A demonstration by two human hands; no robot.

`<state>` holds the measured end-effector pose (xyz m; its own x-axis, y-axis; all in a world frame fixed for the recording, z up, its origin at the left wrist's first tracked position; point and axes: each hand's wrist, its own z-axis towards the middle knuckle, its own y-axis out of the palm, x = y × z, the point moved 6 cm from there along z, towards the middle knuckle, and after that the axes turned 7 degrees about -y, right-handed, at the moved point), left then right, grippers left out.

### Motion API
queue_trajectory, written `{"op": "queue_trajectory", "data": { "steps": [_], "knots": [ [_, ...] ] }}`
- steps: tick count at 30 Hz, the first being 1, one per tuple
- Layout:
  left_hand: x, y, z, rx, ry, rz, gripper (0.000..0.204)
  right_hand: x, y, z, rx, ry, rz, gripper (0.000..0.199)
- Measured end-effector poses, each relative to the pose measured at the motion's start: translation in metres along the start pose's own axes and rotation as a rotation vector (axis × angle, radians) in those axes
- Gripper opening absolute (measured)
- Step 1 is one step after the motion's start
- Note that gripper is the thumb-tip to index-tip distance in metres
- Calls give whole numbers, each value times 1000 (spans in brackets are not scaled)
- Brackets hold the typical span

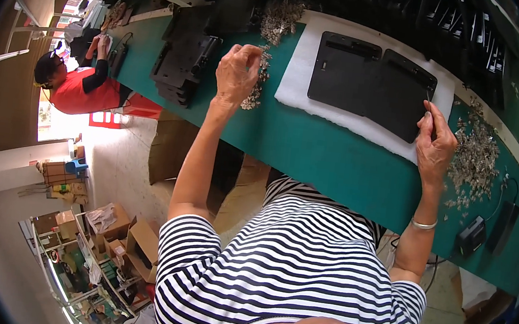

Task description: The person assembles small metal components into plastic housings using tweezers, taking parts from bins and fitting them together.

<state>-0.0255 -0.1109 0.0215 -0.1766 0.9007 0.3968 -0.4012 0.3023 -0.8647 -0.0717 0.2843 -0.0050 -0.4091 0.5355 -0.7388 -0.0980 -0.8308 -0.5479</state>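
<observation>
A black plastic panel (369,82) with notched far edges lies on a white foam sheet (289,86) on the green work table. My right hand (437,143) is at the panel's right edge, its thumb and fingers pinching a slim metal tool (429,97) that points at the panel's far right corner. To the left of the foam, my left hand (237,76) is raised with curled fingers and the fingertips together; whatever they hold is too small or hidden. Beside that hand lie small metal pieces (254,95), partly behind it.
More small metal pieces (475,159) are heaped at the right, and another pile (282,20) lies at the far side. Stacked black panels (185,59) stand on the left. A black corded device (472,235) sits near the right edge. A co-worker in red (83,90) works farther left.
</observation>
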Motion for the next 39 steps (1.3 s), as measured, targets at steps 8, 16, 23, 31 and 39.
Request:
{"op": "queue_trajectory", "data": {
  "steps": [8, 16, 23, 31, 39],
  "knots": [
    [9, 17, 12, -78, 143, 310, 10, 5, 3, 1, -15, -30, -18, 23],
    [19, 16, 18, -48, 196, 415, 10, 2, 2, 0, 28, -105, -33, 20],
    [27, 13, 15, -188, 173, 344, 12, 2, 2, 1, 17, -128, -58, 19],
    [28, 25, 16, -212, 128, -28, 8, -1, 2, 2, 63, -119, -23, 17],
    [192, 25, -17, -393, 488, -531, 16, -21, 11, -1, -103, 178, 640, 16]
  ]
}}
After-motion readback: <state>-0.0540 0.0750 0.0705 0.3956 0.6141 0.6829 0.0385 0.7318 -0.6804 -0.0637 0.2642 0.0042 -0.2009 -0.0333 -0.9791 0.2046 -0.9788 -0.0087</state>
